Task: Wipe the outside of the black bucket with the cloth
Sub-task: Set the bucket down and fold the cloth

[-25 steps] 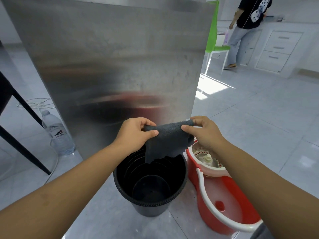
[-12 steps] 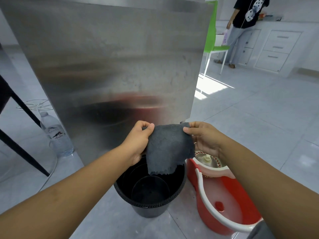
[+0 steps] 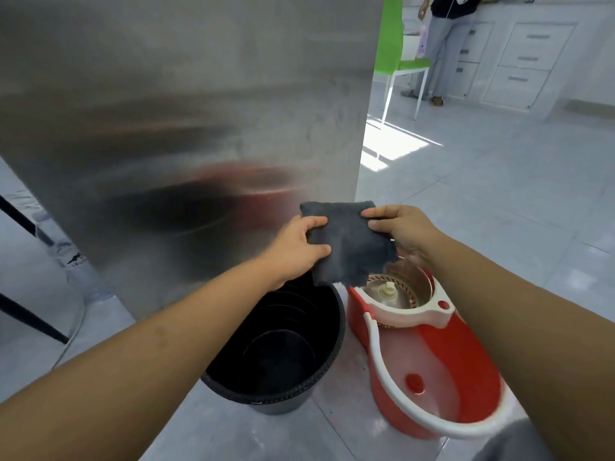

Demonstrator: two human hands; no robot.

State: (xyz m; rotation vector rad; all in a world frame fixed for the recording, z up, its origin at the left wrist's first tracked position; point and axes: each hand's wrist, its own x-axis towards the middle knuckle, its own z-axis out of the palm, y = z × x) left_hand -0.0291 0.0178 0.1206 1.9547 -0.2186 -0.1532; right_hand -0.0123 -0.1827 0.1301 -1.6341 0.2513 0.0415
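Gripping the cloth (image 3: 346,247) by opposite edges, left hand (image 3: 299,251) and right hand (image 3: 402,231) now hold it folded smaller above the black bucket (image 3: 276,399).

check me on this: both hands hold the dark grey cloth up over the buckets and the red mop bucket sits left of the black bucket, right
Not quite. In the head view the red mop bucket sits right of the black plastic bucket, not left. Both the left hand and right hand do hold the dark grey cloth above them.

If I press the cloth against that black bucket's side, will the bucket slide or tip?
Probably slides: the empty black plastic bucket looks light and stands on smooth floor tiles. Tipping seems less likely, though its base narrows. Steadying the rim with one hand would help.
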